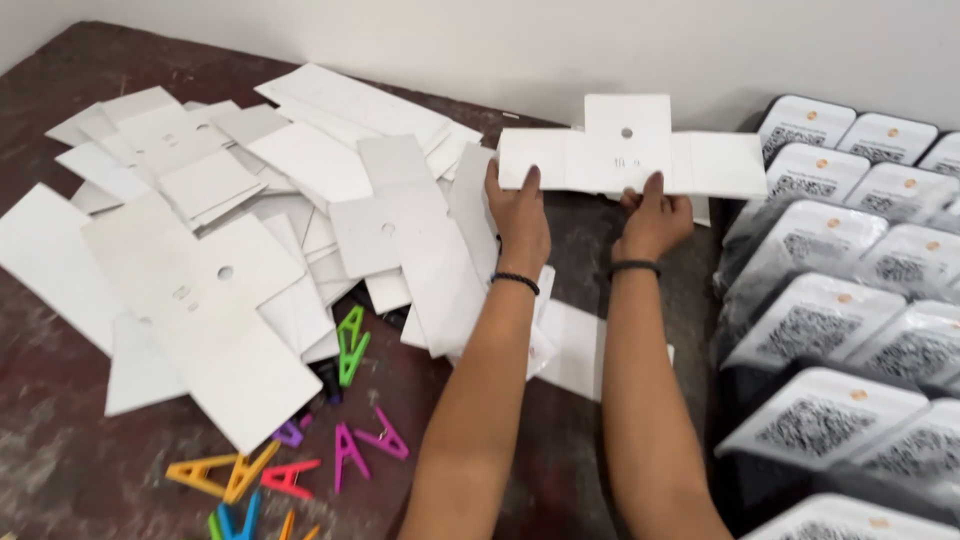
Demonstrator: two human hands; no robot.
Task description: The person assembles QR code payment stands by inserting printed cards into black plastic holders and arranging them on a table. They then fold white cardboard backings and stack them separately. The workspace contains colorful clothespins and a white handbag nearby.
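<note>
We see a flat white die-cut card blank [632,152], cross-shaped with a small round hole near its upper tab, held above the table's far edge. The left hand [520,215] pinches its lower left flap; the right hand [655,218] pinches its lower middle. The dark, worn table [60,470] meets a pale wall [500,40].
</note>
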